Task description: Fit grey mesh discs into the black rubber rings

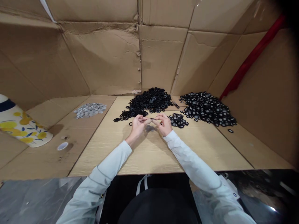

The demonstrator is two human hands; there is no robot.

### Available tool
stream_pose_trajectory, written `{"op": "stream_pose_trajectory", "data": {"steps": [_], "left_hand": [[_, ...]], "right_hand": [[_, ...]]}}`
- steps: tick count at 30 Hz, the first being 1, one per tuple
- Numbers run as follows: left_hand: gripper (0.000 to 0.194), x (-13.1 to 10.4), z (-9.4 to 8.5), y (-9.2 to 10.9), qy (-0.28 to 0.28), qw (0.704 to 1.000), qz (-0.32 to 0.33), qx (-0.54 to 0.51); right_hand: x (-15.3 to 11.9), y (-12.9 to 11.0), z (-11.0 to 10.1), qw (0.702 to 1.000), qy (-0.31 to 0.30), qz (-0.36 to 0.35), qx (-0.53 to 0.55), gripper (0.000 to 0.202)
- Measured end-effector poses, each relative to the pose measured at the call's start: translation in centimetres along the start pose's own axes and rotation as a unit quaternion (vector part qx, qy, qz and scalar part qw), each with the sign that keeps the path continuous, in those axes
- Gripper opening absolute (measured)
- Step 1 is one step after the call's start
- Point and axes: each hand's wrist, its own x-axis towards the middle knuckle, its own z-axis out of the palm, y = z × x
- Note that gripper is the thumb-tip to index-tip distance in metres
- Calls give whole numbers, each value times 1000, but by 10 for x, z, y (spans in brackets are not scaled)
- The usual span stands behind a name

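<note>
My left hand (139,123) and my right hand (164,123) meet above the middle of the table, fingers closed. Between their fingertips they pinch a small black ring (152,119), mostly covered by the fingers; whether a grey disc sits in it I cannot tell. Just behind my hands rises a heap of black rings (151,101), spilling toward the left. Beside my right hand lies a small pile of black rings with grey centres (177,120). A larger pile of such filled rings (207,109) spreads farther right. Flat grey discs (90,110) are heaped at the left.
Cardboard walls (112,59) enclose the table (130,161) at the back and sides. A flower-patterned cylinder (23,127) stands at the left, near a small white round piece (63,146). Tweezers-like tool (175,105) lies between the piles. A red strip (252,57) hangs at the right.
</note>
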Motion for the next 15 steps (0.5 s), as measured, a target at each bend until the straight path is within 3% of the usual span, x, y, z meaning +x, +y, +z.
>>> {"op": "stream_pose_trajectory", "data": {"steps": [5,10,12,15], "left_hand": [[35,1,-2,-1,-11,1000,14,-3],[23,1,-4,-8,-59,996,63,35],[22,2,-4,-11,-59,996,66,23],[25,3,-2,-12,-36,998,32,-36]], "right_hand": [[-2,0,2,996,-2,-49,-77,12],[-7,-3,1,978,-22,-87,-190,12],[-6,-4,0,980,-21,-88,-179,13],[-3,-3,1,997,-15,-51,-50,14]]}}
